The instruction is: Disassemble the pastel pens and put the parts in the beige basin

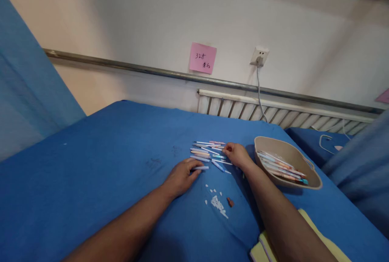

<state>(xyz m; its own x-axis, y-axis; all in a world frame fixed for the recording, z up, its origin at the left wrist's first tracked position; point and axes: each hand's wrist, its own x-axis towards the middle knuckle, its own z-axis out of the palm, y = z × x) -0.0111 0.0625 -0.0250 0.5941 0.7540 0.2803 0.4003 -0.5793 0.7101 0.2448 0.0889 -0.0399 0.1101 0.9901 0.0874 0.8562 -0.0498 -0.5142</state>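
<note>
My left hand (180,177) pinches a pale lavender pen barrel (202,168) just above the blue sheet, its free end pointing right. In front of it lies a loose group of pen parts: peach barrels (200,154), thin white refills (210,151) and a blue pen piece (217,166) with a white tip. My right hand (238,155) reaches in at the right edge of this group, its fingers closed together; what they grip there is too small to tell. Nearer to me is a small heap of white plastic bits (218,203) beside a reddish-brown piece (230,202).
A beige basket (314,181) with several pens (282,167) stands to the right. A folded yellow cloth (261,250) lies under my right forearm. Behind the blue-sheeted surface (121,152) are a radiator (231,106), a metal rail and a plugged socket (259,56). Curtains hang on both sides.
</note>
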